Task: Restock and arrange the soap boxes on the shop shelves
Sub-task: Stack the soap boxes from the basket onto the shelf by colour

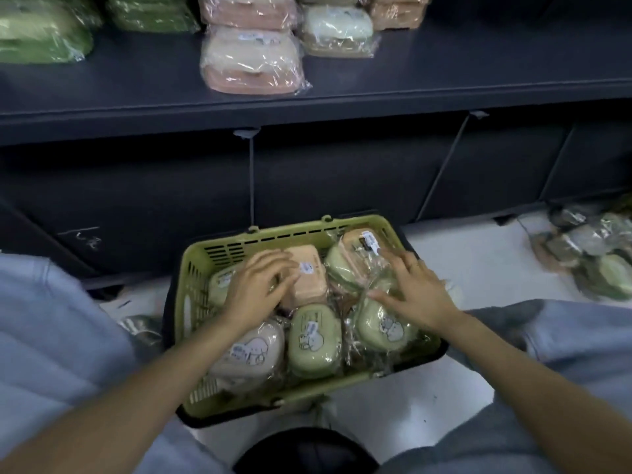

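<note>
A green plastic basket stands on the floor between my knees, filled with several plastic-wrapped soap boxes. My left hand reaches over a peach soap box at the basket's middle, fingers spread and slightly curled, holding nothing that I can see. My right hand hovers with straight fingers over wrapped green boxes on the right side. Nearer to me lie a green box with a cartoon print, another green one and a beige one.
A dark shelf above the basket carries wrapped pink boxes, a white and tan stack and green ones at left. More wrapped boxes are piled on the white floor at right. My knees flank the basket.
</note>
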